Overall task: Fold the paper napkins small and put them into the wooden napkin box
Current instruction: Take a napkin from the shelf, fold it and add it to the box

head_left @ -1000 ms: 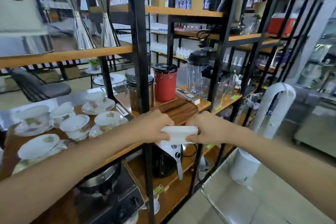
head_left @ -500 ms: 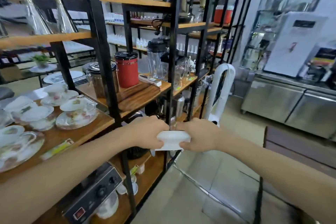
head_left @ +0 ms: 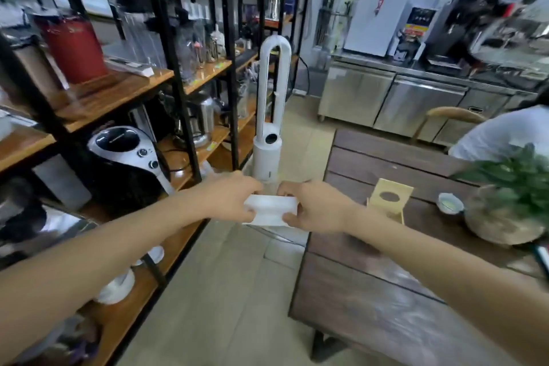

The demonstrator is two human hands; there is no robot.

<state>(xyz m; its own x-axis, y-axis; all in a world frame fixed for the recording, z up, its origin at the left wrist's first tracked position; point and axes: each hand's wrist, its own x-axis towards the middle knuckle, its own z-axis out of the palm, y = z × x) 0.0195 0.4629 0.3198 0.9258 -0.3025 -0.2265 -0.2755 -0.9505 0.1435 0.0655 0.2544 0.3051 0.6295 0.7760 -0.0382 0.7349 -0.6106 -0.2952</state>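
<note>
- Napkins [head_left: 270,208]: a white folded wad of paper, held in the air just left of the desk's [head_left: 386,291] near-left edge, over the floor and clear of the wood.
- Handling, as a judgement: very light, soft and limp, easy to crush or tear. It will keep a crease when pressed but may spring open if let go. Best taken at the two short ends, thumb under and fingers over, with the middle left free to bend.
- Left hand [head_left: 234,199]: its grip is clenched on the wad's left end.
- Right hand [head_left: 315,206]: its grip is clenched on the wad's right end, so both hands carry the one bundle between them.
- Wooden napkin box [head_left: 389,200]: pale wood with an oval hole in its face, standing on the desk near its left edge, just right of the right hand and not touching it.
- Count: one wad in the hands. The view is smeared, so it may be a single sheet or several layered; I cannot tell. One box. None can be seen in the box from here.
- Also on the desk, farther right of the box: one small cup [head_left: 450,202] and one potted plant [head_left: 505,202].
</note>
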